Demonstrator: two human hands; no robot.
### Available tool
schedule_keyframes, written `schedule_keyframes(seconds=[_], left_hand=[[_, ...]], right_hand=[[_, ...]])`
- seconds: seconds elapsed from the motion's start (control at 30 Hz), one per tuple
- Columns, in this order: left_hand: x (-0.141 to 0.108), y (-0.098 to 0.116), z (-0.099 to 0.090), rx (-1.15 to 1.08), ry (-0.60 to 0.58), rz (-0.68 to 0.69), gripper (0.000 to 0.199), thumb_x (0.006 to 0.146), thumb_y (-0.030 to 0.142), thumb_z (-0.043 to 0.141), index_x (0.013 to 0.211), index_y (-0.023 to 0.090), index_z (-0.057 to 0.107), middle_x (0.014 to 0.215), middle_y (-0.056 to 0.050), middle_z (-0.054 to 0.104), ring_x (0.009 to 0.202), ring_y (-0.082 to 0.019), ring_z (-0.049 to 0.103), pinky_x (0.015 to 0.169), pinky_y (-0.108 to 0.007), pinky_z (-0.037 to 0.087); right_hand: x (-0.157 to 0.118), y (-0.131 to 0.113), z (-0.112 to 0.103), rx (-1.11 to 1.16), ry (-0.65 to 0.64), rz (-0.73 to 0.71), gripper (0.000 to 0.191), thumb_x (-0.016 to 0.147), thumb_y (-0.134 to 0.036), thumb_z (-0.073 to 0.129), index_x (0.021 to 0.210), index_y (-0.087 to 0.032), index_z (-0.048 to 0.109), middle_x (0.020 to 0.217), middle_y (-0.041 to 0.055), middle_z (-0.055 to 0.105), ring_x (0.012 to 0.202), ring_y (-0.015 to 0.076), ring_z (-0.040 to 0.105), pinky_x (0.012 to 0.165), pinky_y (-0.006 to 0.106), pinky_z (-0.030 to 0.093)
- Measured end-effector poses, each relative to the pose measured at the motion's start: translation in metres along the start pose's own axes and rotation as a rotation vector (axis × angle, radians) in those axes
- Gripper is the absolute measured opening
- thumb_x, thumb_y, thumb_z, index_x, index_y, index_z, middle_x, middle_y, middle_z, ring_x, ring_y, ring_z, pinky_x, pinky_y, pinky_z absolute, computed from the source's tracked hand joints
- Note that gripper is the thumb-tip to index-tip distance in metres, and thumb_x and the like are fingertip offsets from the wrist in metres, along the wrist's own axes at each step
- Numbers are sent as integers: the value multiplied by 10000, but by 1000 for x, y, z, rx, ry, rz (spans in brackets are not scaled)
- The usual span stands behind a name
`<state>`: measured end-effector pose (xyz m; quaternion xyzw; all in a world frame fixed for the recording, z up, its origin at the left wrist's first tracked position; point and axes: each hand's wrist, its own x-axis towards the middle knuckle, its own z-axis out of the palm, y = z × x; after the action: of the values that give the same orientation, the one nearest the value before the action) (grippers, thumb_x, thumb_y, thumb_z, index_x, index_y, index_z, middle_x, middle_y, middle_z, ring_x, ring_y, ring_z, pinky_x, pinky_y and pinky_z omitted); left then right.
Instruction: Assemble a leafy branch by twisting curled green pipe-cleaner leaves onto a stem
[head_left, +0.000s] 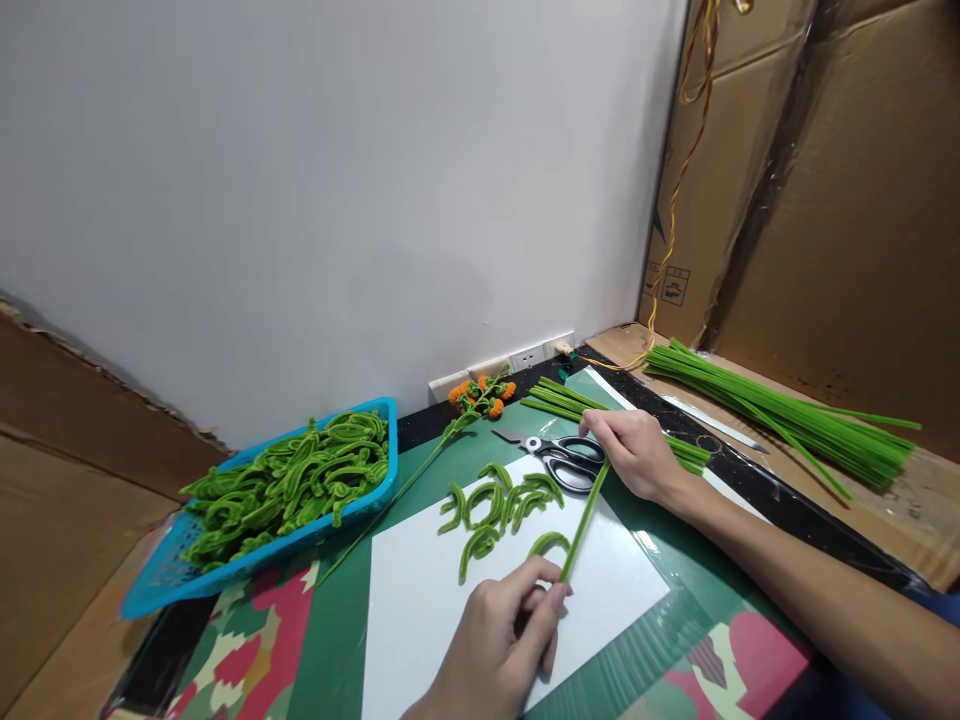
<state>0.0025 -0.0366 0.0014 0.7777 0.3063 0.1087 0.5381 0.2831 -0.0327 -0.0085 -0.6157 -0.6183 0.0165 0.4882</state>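
A straight green pipe cleaner (584, 523) slants between my two hands over a white sheet (420, 600). Its near end is pinched by my left hand (506, 635), thumb against fingers. My right hand (636, 452) is closed at the far end, its fingertips partly hidden. Scissors (568, 460) with black handles lie beside my right hand, blades slightly apart. On the sheet sit several short curled green pieces (484, 505), and one curved piece (551, 541) is just beyond my left fingers.
A blue basket (393, 470) heaped with curled green pieces stands left. Behind the sheet lies a stem with orange blossoms (480, 397). Straight green pipe cleaners (559, 400) run under my right hand; a large bundle (795, 420) lies right. A wall socket (527, 357) has a cable plugged in nearby.
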Motion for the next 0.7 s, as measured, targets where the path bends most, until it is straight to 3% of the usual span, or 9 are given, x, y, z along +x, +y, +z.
schedule_keyframes(seconds=[0.07, 0.13, 0.23, 0.3, 0.33, 0.4, 0.47, 0.53, 0.7], left_hand=[[0, 0, 1, -92, 26, -16, 403, 1114, 571, 474, 1072, 196, 617, 544, 37, 568, 502, -115, 420, 549, -247, 325], [-1, 0, 2, -183, 61, -48, 410, 1101, 607, 486, 1091, 206, 572, 552, 54, 563, 446, -94, 374, 482, -223, 292], [-2, 0, 4, -273, 162, -79, 421, 1089, 639, 493, 1094, 219, 527, 558, 69, 562, 396, -71, 340, 430, -190, 272], [-3, -1, 5, -315, 213, -71, 421, 1082, 648, 504, 1091, 227, 505, 549, 76, 564, 381, -66, 350, 420, -175, 292], [-3, -2, 5, -336, 224, -68, 426, 1075, 658, 512, 1086, 232, 494, 544, 80, 562, 373, -65, 354, 411, -169, 297], [-4, -3, 5, -373, 238, -72, 441, 1058, 679, 529, 1069, 241, 477, 542, 87, 558, 364, -67, 366, 391, -160, 297], [-4, -3, 5, -397, 257, -82, 450, 1048, 688, 542, 1040, 244, 473, 538, 92, 545, 364, -67, 370, 380, -151, 292], [-3, -1, 4, -407, 275, -89, 450, 1046, 684, 553, 1014, 240, 482, 533, 94, 531, 371, -65, 370, 382, -144, 296], [-3, -1, 4, -404, 287, -95, 449, 1037, 671, 581, 1009, 228, 515, 511, 91, 524, 370, -61, 357, 383, -140, 284]], right_hand=[[0, 0, 2, 8, -32, 8, 530, 1140, -440, 406, 771, -212, 710, 644, 6, 640, 608, 174, 600, 637, 299, 383], [2, 2, 3, 18, 18, 24, 433, 1133, -434, 414, 942, -213, 734, 842, 47, 721, 793, 217, 662, 763, 323, 450], [7, 8, 2, 67, 300, 117, 368, 1102, -445, 468, 1360, -221, 606, 1171, 109, 670, 1082, 276, 621, 970, 407, 473], [11, 15, 0, 130, 471, 214, 414, 1080, -456, 500, 1432, -239, 510, 1197, 106, 611, 1104, 278, 589, 986, 427, 483], [13, 18, -1, 159, 483, 251, 389, 1081, -458, 491, 1406, -245, 502, 1167, 95, 604, 1079, 271, 591, 959, 415, 493], [14, 22, -2, 180, 377, 277, 308, 1104, -455, 423, 1301, -243, 531, 1074, 72, 616, 990, 252, 603, 874, 378, 498], [13, 21, -1, 159, 163, 242, 300, 1117, -440, 385, 1126, -231, 600, 946, 49, 640, 872, 233, 607, 782, 349, 478], [10, 15, 4, 140, -25, 190, 303, 1082, -418, 500, 907, -223, 652, 802, 25, 655, 755, 215, 596, 718, 338, 444], [-3, -5, 16, -55, -264, 55, 103, 968, -303, 708, 1018, -215, 729, 907, 55, 712, 892, 255, 608, 854, 386, 409]])
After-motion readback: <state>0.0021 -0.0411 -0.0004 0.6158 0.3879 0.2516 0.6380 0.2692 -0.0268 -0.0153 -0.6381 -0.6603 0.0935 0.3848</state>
